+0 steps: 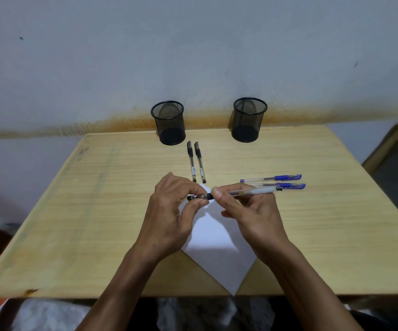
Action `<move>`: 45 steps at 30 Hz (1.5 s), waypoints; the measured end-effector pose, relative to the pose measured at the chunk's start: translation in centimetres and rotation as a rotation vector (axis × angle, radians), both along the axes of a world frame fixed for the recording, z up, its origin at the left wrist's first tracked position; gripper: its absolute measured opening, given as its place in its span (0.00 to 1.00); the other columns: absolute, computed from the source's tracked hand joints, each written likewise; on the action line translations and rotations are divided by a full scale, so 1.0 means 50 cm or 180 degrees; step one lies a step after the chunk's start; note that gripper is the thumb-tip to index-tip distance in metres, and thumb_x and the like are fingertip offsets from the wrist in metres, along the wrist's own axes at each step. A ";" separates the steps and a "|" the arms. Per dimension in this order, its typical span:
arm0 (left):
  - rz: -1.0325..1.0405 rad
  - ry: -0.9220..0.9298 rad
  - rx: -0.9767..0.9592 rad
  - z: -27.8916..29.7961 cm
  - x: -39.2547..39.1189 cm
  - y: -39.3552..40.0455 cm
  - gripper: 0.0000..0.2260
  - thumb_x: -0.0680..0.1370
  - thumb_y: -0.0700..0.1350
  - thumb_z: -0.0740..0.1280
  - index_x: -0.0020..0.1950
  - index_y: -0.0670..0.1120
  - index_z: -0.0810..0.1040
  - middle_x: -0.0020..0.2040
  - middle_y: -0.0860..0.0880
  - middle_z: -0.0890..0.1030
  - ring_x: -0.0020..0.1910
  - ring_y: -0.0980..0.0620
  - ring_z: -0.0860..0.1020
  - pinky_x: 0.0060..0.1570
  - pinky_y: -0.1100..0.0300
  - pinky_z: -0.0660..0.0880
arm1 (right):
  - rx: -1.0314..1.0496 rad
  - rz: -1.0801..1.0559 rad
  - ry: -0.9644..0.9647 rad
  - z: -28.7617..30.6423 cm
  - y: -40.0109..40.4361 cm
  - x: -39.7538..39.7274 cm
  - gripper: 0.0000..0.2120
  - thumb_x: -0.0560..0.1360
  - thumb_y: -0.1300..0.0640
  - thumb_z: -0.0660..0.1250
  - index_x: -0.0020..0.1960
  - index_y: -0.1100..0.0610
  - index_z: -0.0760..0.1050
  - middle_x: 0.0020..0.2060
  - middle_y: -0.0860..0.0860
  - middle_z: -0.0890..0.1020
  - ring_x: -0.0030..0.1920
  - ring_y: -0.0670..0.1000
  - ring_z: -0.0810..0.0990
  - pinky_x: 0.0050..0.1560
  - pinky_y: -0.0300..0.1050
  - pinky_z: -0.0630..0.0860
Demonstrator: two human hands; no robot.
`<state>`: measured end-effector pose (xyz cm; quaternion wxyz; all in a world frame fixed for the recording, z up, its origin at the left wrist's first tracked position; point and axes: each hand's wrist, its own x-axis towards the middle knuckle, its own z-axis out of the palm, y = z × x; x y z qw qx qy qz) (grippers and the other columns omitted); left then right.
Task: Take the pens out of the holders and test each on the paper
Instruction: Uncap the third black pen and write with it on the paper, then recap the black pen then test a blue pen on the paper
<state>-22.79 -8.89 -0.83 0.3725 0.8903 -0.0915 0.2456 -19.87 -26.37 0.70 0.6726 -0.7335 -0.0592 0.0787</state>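
Observation:
Above a white sheet of paper (217,240) I hold a clear pen (248,191) level. My right hand (245,211) pinches its barrel, and my left hand (169,211) pinches the black cap (196,197) at its left end. Two black-capped pens (196,161) lie side by side beyond the paper. Two blue-capped pens (276,181) lie to the right, partly behind the held pen. Two black mesh holders stand at the table's back, the left holder (168,123) and the right holder (249,119), both with no pens showing inside.
The wooden table (74,211) stands against a pale wall. The paper's near corner reaches the table's front edge. Another piece of wooden furniture (393,151) stands at the right.

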 end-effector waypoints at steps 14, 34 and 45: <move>-0.0041 0.0178 0.0768 0.004 0.037 0.083 0.10 0.78 0.54 0.61 0.50 0.53 0.80 0.48 0.60 0.80 0.51 0.55 0.76 0.58 0.40 0.71 | -0.2339 0.0383 -0.2061 0.028 -0.022 0.055 0.08 0.74 0.46 0.74 0.50 0.47 0.87 0.41 0.45 0.84 0.45 0.52 0.80 0.43 0.48 0.74; 0.1346 0.1500 0.1244 -0.115 0.096 0.152 0.28 0.82 0.63 0.49 0.78 0.51 0.63 0.81 0.50 0.59 0.80 0.51 0.51 0.77 0.43 0.47 | -0.2551 -0.0871 0.0005 -0.036 0.150 0.262 0.06 0.70 0.55 0.68 0.42 0.57 0.80 0.41 0.53 0.82 0.41 0.59 0.81 0.51 0.53 0.79; 0.1410 0.1441 0.1315 -0.120 0.099 0.154 0.28 0.81 0.64 0.49 0.78 0.52 0.64 0.80 0.51 0.60 0.80 0.51 0.52 0.77 0.44 0.48 | -0.2738 -0.0972 -0.0549 -0.051 0.136 0.242 0.13 0.76 0.46 0.66 0.39 0.54 0.81 0.37 0.51 0.84 0.42 0.57 0.80 0.52 0.51 0.71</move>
